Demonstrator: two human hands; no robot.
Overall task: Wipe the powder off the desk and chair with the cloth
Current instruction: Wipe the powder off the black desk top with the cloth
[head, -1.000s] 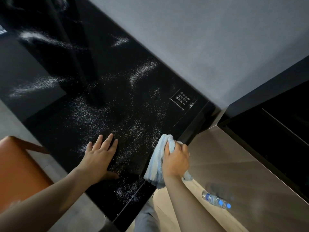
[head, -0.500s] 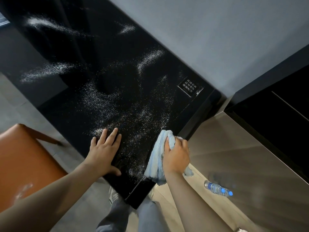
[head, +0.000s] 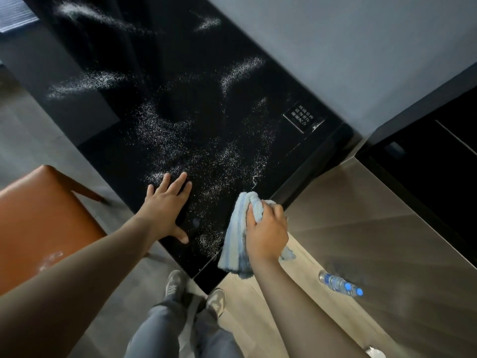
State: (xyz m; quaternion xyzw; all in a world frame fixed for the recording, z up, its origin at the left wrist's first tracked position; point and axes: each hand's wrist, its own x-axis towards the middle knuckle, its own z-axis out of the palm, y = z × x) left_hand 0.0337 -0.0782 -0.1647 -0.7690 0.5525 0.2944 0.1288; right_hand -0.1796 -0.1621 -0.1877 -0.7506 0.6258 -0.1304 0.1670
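Glossy black desk point(head: 196, 120) runs along a grey wall, its tabletop strewn with white powder point(head: 165, 135) in streaks and a wide scatter across the middle. At the tabletop's right edge, close to the near corner, a light blue cloth point(head: 233, 244) lies bunched, partly on the surface and partly hanging past the edge. The right hand point(head: 267, 233) grips it from above, fingers curled into the folds, with the cloth showing ahead of and to the left of the knuckles. The left hand point(head: 165, 210) lies flat on the tabletop by the near left edge, fingers straight and slightly spread, thumb out, holding nothing. An orange chair point(head: 38, 215) stands left of the desk with a pale powder smear on its seat. A water bottle point(head: 340, 283) lies on the wood floor to the right.
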